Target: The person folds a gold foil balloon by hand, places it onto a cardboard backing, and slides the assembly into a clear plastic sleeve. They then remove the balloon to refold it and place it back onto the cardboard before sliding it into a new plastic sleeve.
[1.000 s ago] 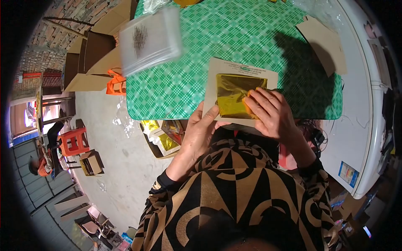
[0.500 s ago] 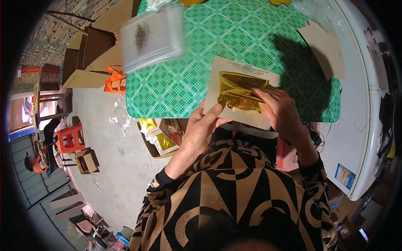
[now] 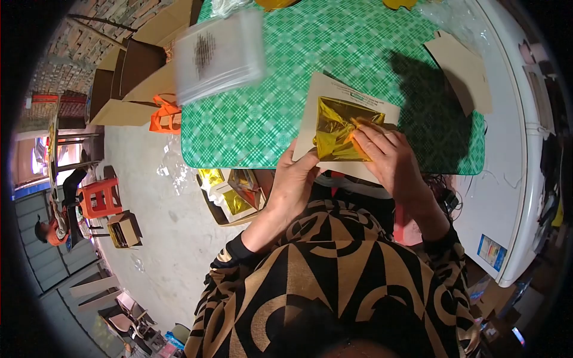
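A cream sheet of card or paper [image 3: 308, 122] with lines of small print along its far edge is tilted at the table's near edge. Over its middle lies a rectangle of shiny gold foil [image 3: 334, 128], creased and catching the light. My left hand [image 3: 292, 188] grips the sheet at its near left corner, thumb on top and fingers underneath. Across the foil's right side rest the stretched fingers of my right hand [image 3: 391, 158], pressed flat on it. Part of the foil and of the sheet's right side is hidden under that hand.
A green checked tablecloth [image 3: 239, 137] covers the table. A stack of clear plastic sleeves [image 3: 221, 53] lies at its far left, cream card pieces [image 3: 459, 71] at the right. Below stands a carton [image 3: 224, 222] with gold-foiled pieces. A person [image 3: 55, 230] sits far left beside a red stool [image 3: 98, 198].
The gold foil, folded up and bunched before, now lies spread over the sheet. My right hand has gone from pinching its edge to pressing on it with flat fingers.
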A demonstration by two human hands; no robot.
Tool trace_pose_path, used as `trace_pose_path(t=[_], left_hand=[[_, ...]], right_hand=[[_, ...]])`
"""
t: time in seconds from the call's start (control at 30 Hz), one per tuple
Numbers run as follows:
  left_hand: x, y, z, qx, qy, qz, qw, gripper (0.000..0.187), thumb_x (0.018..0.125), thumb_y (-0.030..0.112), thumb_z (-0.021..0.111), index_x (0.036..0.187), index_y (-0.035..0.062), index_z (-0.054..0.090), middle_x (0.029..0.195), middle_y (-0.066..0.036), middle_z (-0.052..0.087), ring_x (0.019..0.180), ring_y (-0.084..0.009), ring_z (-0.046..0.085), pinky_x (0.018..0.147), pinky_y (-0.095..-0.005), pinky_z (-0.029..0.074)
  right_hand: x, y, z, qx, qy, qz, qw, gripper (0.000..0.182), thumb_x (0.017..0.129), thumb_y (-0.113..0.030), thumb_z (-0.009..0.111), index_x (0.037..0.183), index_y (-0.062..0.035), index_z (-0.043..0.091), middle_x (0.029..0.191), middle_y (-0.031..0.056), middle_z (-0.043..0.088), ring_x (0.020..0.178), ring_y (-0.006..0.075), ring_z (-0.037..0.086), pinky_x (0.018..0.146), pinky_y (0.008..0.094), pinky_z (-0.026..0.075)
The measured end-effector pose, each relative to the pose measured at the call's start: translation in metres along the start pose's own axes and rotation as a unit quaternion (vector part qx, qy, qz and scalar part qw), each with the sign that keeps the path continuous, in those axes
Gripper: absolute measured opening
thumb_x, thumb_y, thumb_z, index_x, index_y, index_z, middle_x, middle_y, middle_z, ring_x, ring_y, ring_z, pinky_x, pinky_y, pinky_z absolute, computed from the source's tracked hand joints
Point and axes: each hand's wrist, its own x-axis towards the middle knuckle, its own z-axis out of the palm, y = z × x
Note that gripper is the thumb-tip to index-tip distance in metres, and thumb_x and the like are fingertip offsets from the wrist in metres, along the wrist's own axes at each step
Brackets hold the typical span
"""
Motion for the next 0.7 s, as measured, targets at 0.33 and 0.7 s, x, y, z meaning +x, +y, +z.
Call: trace_pose_path(t=[0.33, 0.7], left_hand=[[0.003, -0.016, 0.017, -0.009, -0.075, 0.029, 0.997, 0.036, 0.099, 0.000, 0.066, 0.134, 0.0018, 0.060, 0.126, -0.004, 0.068, 0.109, -0.0106, 0.065, 0.094, -0.0263, 0.052], [0.013, -0.008, 0.024, 0.018, -0.031, 0.041, 0.999, 0.031, 0.098, -0.002, 0.067, 0.128, 0.0038, 0.064, 0.121, -0.007, 0.071, 0.105, -0.0168, 0.071, 0.087, -0.0319, 0.061]], right_hand=[[0.004, 0.003, -0.005, 0.002, -0.014, 0.003, 1.000, 0.060, 0.073, -0.011, 0.087, 0.129, -0.0032, 0.069, 0.131, 0.0113, 0.069, 0.121, 0.0276, 0.064, 0.101, 0.0416, 0.049], [0.009, 0.007, -0.014, 0.050, -0.043, 0.020, 0.998, 0.048, 0.084, -0.009, 0.077, 0.130, -0.0002, 0.068, 0.129, 0.0148, 0.069, 0.118, 0.0305, 0.066, 0.101, 0.0411, 0.049]])
